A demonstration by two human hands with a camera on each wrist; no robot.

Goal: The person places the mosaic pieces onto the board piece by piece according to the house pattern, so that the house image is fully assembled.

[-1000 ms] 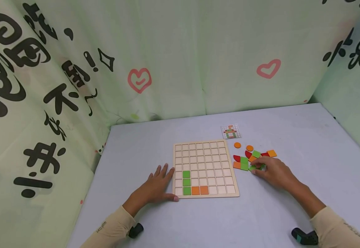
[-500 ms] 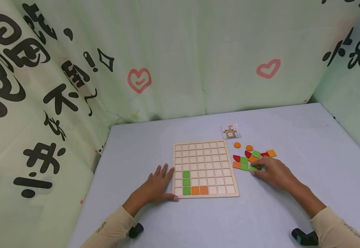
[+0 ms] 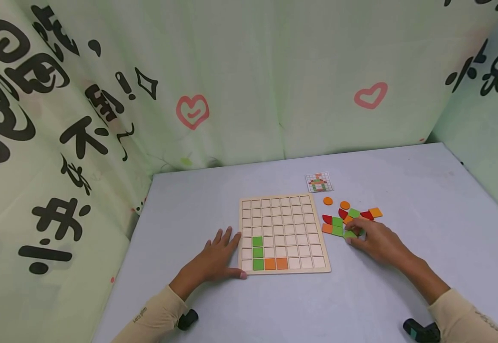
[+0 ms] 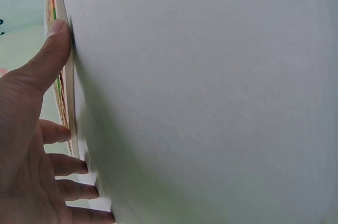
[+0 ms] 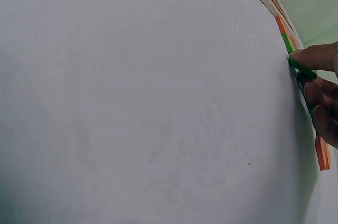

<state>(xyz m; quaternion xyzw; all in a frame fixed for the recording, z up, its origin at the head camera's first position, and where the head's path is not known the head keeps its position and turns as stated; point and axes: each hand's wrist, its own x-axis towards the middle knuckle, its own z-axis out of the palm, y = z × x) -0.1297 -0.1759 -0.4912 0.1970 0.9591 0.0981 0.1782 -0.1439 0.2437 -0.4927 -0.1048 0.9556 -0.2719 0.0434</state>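
Note:
A wooden grid board (image 3: 283, 201) lies on the table, with several green square tiles (image 3: 258, 252) in a column and two orange square tiles (image 3: 276, 263) at its front edge. My left hand (image 3: 219, 259) rests along the board's left side, fingers spread and thumb (image 4: 57, 36) at the front corner. To the right of the board, my right hand (image 3: 377, 240) pinches a green tile (image 5: 303, 69) between thumb and fingers, low over the loose tiles. The tile tilts in the right wrist view. Part of the pile lies hidden under this hand.
Loose red, green and orange tiles (image 3: 336, 224) lie beside the board, with orange discs (image 3: 328, 201) behind them. A small pattern card (image 3: 319, 182) lies past the board's far right corner. A curtain (image 3: 249, 95) hangs behind the table.
My right hand's fingers have shifted slightly among the loose tiles, and more of the green tile and a red piece show now. My left hand and the board have stayed put.

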